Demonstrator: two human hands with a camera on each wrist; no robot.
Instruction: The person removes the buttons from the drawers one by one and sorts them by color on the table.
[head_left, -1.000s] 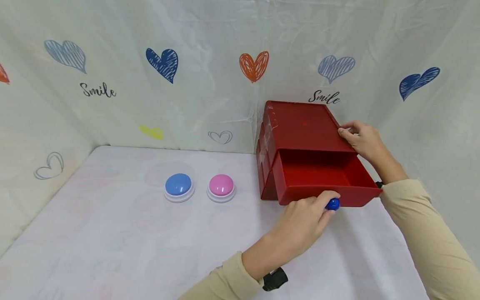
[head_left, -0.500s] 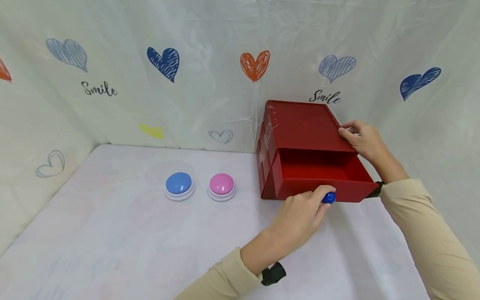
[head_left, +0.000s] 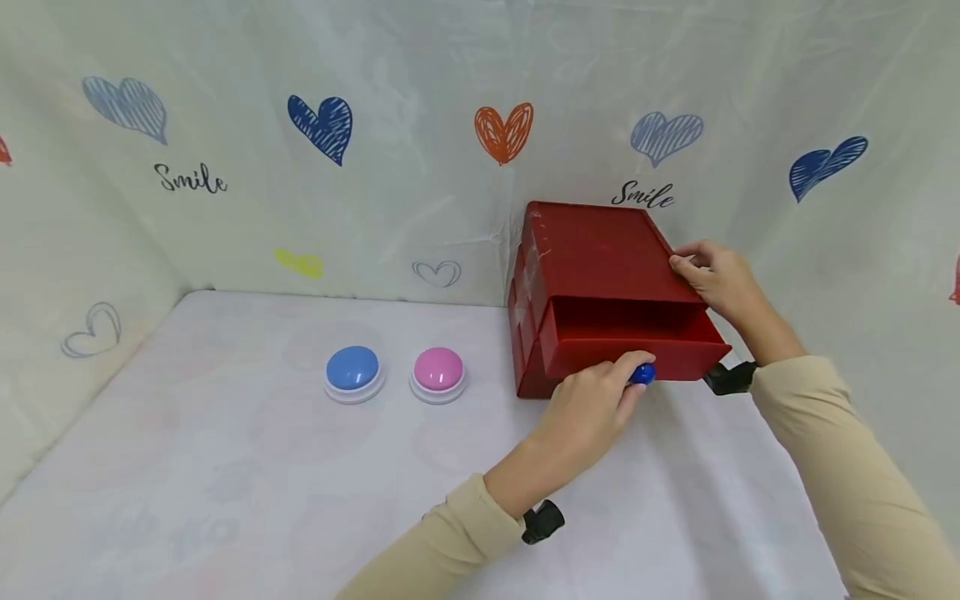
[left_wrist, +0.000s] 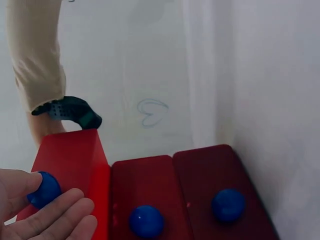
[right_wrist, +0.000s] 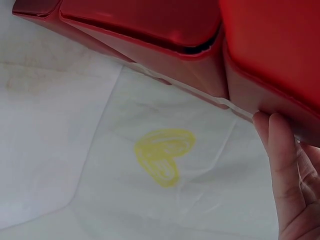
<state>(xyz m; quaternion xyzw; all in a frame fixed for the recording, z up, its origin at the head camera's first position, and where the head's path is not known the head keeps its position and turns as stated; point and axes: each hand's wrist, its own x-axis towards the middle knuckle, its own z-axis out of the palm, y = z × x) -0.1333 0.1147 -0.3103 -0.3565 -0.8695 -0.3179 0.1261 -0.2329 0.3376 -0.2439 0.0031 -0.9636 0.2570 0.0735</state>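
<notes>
A red drawer cabinet (head_left: pixel 603 250) stands at the right of the table, its top drawer (head_left: pixel 675 357) partly pulled out. My left hand (head_left: pixel 588 408) holds the round blue knob (head_left: pixel 642 373) on that drawer's front. In the left wrist view, the left hand's thumb and fingers are around the knob (left_wrist: pixel 45 190), and two lower drawers with blue knobs show beside it. My right hand (head_left: pixel 720 279) rests against the cabinet's upper right edge. In the right wrist view, its extended fingers (right_wrist: pixel 282 155) touch the red side wall.
Left of the cabinet sit a blue push button (head_left: pixel 352 368) and a pink push button (head_left: pixel 438 369), each on a white base. A white cloth covers the table (head_left: pixel 262 483). Behind it hangs a pale curtain (head_left: pixel 420 183) printed with hearts and "Smile".
The top drawer has slid further into the cabinet, and my left hand has moved back with its knob. My right hand has kept its place at the cabinet edge.
</notes>
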